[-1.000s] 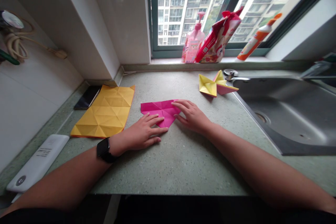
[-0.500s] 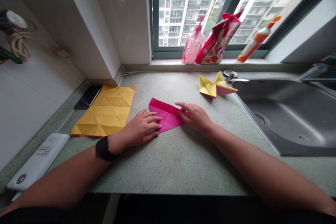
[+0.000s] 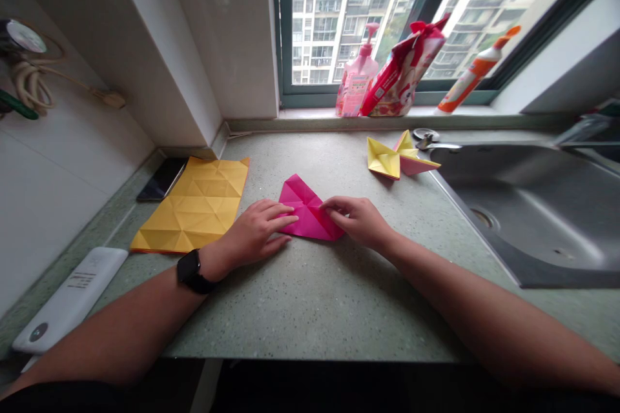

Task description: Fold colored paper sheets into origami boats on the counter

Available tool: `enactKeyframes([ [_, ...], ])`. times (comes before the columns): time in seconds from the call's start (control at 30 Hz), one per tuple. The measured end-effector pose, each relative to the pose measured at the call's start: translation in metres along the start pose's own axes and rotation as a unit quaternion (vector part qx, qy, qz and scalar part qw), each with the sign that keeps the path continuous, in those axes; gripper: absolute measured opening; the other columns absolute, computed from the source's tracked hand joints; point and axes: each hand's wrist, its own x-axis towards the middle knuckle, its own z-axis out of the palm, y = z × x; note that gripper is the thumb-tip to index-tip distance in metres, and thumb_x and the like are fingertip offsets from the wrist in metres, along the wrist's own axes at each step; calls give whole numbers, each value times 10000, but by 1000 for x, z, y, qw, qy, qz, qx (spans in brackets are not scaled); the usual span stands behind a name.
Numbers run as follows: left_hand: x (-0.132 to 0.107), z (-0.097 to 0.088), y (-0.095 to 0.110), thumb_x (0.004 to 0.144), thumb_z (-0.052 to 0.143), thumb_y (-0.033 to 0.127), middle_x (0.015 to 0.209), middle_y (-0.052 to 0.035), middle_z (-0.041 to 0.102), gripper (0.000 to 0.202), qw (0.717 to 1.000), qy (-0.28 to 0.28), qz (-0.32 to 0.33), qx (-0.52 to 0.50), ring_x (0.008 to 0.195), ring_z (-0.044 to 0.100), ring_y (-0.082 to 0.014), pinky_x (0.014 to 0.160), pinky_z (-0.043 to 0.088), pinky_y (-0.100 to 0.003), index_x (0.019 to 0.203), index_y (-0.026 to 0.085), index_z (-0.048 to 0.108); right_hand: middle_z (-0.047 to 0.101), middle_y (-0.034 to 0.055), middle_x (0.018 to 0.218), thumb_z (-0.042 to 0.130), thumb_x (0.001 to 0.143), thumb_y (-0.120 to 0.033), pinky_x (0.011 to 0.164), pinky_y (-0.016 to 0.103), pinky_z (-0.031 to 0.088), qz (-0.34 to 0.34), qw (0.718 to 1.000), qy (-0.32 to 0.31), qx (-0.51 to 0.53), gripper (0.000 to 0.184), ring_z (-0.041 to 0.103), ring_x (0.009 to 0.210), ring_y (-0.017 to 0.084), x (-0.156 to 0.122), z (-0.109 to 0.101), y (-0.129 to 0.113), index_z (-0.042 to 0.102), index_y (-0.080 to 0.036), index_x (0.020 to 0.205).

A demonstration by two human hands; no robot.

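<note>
A folded pink paper (image 3: 305,210) lies on the green speckled counter (image 3: 314,297) between my hands. My left hand (image 3: 254,232) rests on its left side, fingers stretched out and pressing on the edge. My right hand (image 3: 358,219) pinches the paper's right corner, fingers curled together. A black watch (image 3: 191,272) sits on my left wrist. A creased yellow sheet (image 3: 198,203) lies to the left of my left hand.
A folded yellow and pink paper shape (image 3: 394,156) sits near the steel sink (image 3: 533,213) on the right. A phone (image 3: 162,179) and a white power bank (image 3: 72,300) lie at the left. A pink pump bottle (image 3: 356,80), red bag (image 3: 404,71) and orange bottle (image 3: 472,74) stand on the windowsill.
The pink paper has been turned on the counter, its point now towards the window. My right hand went from flat on the paper to pinching its right corner.
</note>
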Motion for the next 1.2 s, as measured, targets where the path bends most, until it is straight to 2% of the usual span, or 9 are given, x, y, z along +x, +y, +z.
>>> enactKeyframes([
  [0.1, 0, 3, -2, 1066, 682, 344, 1428, -108, 740, 323, 1000, 5, 5, 24, 1301, 670, -320, 1140, 532, -539, 1361, 224, 736, 860, 50, 1015, 629, 1001, -284, 801, 326, 610, -8, 998, -33, 55, 222, 795, 874, 201, 0, -3, -3, 840, -240, 1054],
  [0.27, -2, 7, -11, 1091, 591, 197, 1291, -63, 813, 282, 1000, 20, 8, 23, 1167, 745, -265, 1042, 593, -467, 1291, 238, 784, 855, 35, 1026, 596, 1004, -195, 856, 317, 616, -120, 979, -154, 54, 293, 803, 894, 178, -5, -2, -4, 812, -251, 1193],
  [0.4, -2, 9, -14, 1075, 595, 153, 1221, -54, 837, 302, 999, 24, 17, -17, 1126, 777, -237, 1018, 618, -435, 1260, 254, 811, 847, 54, 1066, 676, 982, -200, 816, 337, 589, -179, 972, -77, -131, 290, 779, 913, 206, -3, 1, 10, 812, -285, 1224],
  [0.5, -1, 8, -15, 1075, 567, 124, 1231, -54, 835, 346, 997, 24, 34, -62, 1153, 781, -216, 1060, 613, -429, 1267, 270, 815, 812, 49, 992, 686, 1006, -226, 779, 332, 572, -221, 953, -43, -205, 250, 741, 875, 200, 1, -2, 19, 822, -296, 1204],
  [0.67, 2, 8, -18, 1077, 534, 99, 1241, -45, 835, 386, 991, 15, 51, -124, 1185, 777, -205, 1114, 593, -448, 1250, 292, 820, 750, 91, 1108, 695, 1039, -315, 832, 382, 607, -306, 925, -13, -227, 211, 684, 952, 224, 3, -8, 21, 832, -295, 1198],
  [0.9, 3, 7, -16, 1086, 575, 118, 1282, -60, 818, 341, 987, 4, 69, -145, 1210, 763, -206, 1138, 555, -451, 1211, 307, 831, 702, 110, 1379, 762, 994, -329, 1100, 536, 558, -325, 917, 13, -231, 213, 611, 1320, 315, 0, -7, 14, 824, -305, 1197],
  [1.03, 1, 10, -13, 1062, 645, 113, 1349, -20, 793, 347, 992, -11, 73, -101, 1336, 694, -211, 1276, 410, -539, 1186, 375, 835, 704, 74, 1468, 760, 990, -270, 1129, 533, 518, -355, 907, 6, -229, 166, 580, 1421, 322, 0, -3, 12, 833, -314, 1133],
  [1.13, -2, 12, -15, 1034, 674, 106, 1452, -6, 740, 383, 997, -15, 55, -45, 1453, 605, -248, 1328, 287, -636, 1204, 412, 829, 743, 52, 1433, 734, 1003, -240, 1158, 517, 482, -379, 898, 12, -223, 125, 602, 1421, 303, 1, 0, 11, 832, -303, 1050],
  [1.2, -2, 12, -15, 1000, 651, 56, 1507, -23, 702, 445, 999, -10, 38, -15, 1494, 561, -280, 1327, 267, -672, 1232, 394, 822, 808, 48, 1283, 692, 1029, -236, 1133, 481, 490, -384, 896, 7, -221, 132, 694, 1279, 265, 3, 1, 11, 816, -279, 1034],
])
